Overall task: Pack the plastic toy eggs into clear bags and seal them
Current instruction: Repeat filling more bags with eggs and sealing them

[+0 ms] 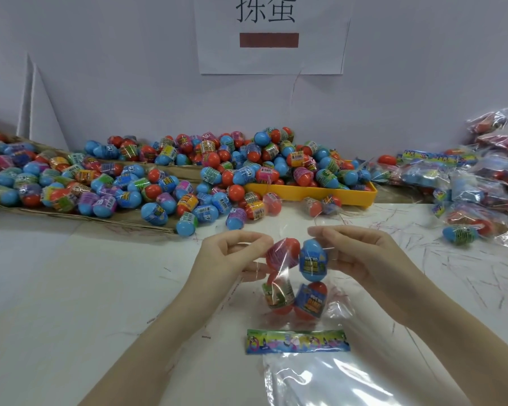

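A clear bag (335, 306) lies in the middle of the white table with several toy eggs inside. At its open far end sit a red egg (282, 253) and a blue egg (313, 260); two more red eggs with printed wraps (279, 294) lie nearer me. My left hand (232, 256) pinches the bag's mouth beside the red egg. My right hand (361, 253) pinches the other side beside the blue egg. The bag's colourful header strip (296, 341) faces me.
A big heap of loose red and blue eggs (188, 177) covers flattened cardboard (100, 219) and a yellow tray (361, 194) at the back. Filled bags (475, 183) pile up at the right. Empty clear bags (335, 382) lie near the front edge. Thin plastic strips (467, 268) litter the table at right.
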`<state>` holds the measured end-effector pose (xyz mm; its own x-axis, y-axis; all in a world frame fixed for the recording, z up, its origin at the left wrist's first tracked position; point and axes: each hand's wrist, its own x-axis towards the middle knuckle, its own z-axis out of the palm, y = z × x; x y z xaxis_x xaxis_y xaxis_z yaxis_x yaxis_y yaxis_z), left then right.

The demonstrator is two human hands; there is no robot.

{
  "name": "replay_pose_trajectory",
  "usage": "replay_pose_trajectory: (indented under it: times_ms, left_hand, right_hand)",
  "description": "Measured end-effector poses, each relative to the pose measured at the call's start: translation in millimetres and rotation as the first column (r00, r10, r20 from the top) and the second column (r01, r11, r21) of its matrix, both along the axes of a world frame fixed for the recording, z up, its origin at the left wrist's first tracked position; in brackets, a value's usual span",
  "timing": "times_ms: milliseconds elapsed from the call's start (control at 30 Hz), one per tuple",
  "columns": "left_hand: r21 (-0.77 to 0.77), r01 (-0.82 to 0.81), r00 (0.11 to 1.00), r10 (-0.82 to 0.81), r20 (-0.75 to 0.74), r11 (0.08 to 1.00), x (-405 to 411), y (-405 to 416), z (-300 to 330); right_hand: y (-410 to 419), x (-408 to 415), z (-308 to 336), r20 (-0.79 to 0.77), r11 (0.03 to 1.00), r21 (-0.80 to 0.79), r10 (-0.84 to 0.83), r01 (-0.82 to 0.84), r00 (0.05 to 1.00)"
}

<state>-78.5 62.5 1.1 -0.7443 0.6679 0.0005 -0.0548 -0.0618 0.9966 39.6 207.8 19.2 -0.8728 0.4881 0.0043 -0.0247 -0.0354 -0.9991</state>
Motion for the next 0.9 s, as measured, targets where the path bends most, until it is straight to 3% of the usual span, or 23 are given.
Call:
replay_pose_trajectory:
  times_ms: [367,667,900]
  left_hand:
    - [0.068,-0.003,0.997,-0.002,0.073,0.998,-4.5,-3.5,0.7]
    - [0.049,0.017,0.982,-0.007,-0.186,0.999,-16.5,-15.9,4.1]
    - [0.061,0.067,0.979,-0.053,-0.197,0.996,-18.2,-19.7,5.4]
  right_hand:
    - [8.5,4.0,1.6,0.009,0.993,-0.093,0.08,-0.079,0.997]
    - [10.8,4.0,2.1,0.013,0.987,0.12,0.109,-0.11,0.994]
    - [14.1,5.1,-0.4,-0.036,0.968,0.225,0.118,-0.108,0.992]
